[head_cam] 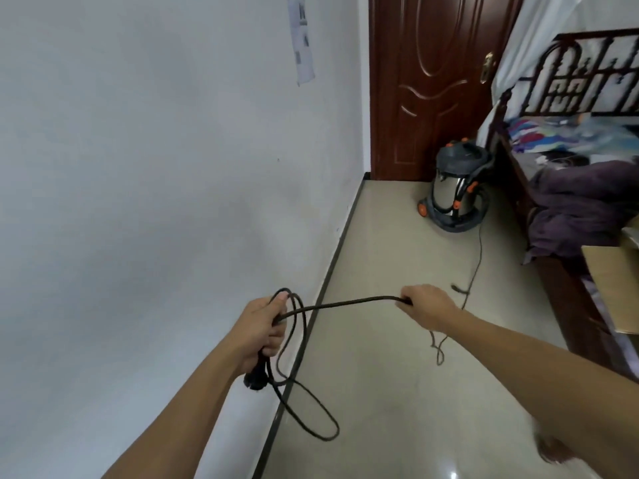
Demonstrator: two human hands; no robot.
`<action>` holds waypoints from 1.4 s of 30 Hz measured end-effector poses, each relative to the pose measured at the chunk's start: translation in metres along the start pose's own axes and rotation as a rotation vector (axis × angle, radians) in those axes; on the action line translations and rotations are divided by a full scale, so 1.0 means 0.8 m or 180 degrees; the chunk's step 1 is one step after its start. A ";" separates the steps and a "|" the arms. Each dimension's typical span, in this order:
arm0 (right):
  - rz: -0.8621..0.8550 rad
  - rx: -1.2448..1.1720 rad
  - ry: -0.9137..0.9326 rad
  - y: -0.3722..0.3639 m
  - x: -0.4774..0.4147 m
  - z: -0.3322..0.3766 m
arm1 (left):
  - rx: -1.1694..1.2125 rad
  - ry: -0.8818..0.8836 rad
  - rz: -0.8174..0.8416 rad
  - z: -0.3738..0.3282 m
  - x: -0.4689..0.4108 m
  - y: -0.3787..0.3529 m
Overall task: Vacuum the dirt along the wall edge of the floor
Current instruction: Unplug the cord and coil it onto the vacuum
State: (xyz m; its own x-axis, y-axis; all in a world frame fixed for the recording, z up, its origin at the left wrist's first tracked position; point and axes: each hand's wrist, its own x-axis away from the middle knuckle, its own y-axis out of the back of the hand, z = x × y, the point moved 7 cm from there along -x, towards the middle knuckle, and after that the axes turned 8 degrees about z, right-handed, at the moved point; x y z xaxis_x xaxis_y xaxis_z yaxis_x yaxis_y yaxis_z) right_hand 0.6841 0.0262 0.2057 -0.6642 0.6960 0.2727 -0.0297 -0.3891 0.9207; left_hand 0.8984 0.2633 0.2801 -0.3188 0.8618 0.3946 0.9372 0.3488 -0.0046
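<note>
Head view: the big pale wall fills the left and meets the glossy tiled floor at a dark skirting strip. That's the edge to be cleaned, and it runs off toward the brown door. The bed sits on the right. Between the bed and the door stands the canister vacuum, well apart from the person, with no hose or nozzle at the hands. Its black power cord trails across the floor and up to them. Both hands are clamped on it: the right hand is fisted round a taut span, and the left hand grips a few loose loops near the wall, with the plug dangling under the fist. My read is cord handling before any suction, though I can't tell whether the loops are being paid out or gathered. To do it well, let the cord slide through the right fist rather than yank it, so the canister isn't tugged over. Work out the squiggle lying on the floor below the right wrist. Steady the plug so it doesn't swing into the wall, and lay the slack away from the skirting line so the nozzle gets a free run. Any dirt there is too fine to make out.
</note>
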 end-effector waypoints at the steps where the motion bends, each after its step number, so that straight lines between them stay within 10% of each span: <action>1: 0.0237 -0.0074 -0.0317 -0.017 -0.010 -0.042 | 0.0058 0.0000 -0.0075 -0.005 -0.002 0.011; 5: 0.0399 -0.0495 -0.0796 -0.042 -0.036 -0.134 | -0.0804 -0.0120 -0.0558 -0.015 -0.009 0.044; 19: -0.0345 -0.0002 0.1666 0.104 -0.066 0.071 | -0.0873 -0.0508 -0.0724 -0.060 -0.151 -0.113; 27: -0.0024 -0.0282 -0.0567 0.083 -0.158 -0.175 | -0.0685 -0.0754 -0.1396 -0.143 -0.177 -0.011; 32: -0.0338 -0.0806 -0.1527 0.076 -0.177 -0.280 | -0.1785 -0.0475 -0.0917 -0.150 -0.210 0.034; 42: -0.0443 0.0121 0.0375 0.192 -0.297 -0.005 | -0.0882 -0.0292 -0.0009 -0.160 -0.387 -0.018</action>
State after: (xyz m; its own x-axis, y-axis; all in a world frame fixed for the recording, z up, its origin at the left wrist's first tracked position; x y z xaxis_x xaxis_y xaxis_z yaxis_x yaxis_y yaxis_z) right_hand 0.8348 -0.2014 0.2815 -0.7387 0.6652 0.1093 -0.1008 -0.2693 0.9578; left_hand 1.0013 -0.0555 0.2758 -0.3211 0.8950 0.3096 0.9352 0.2482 0.2526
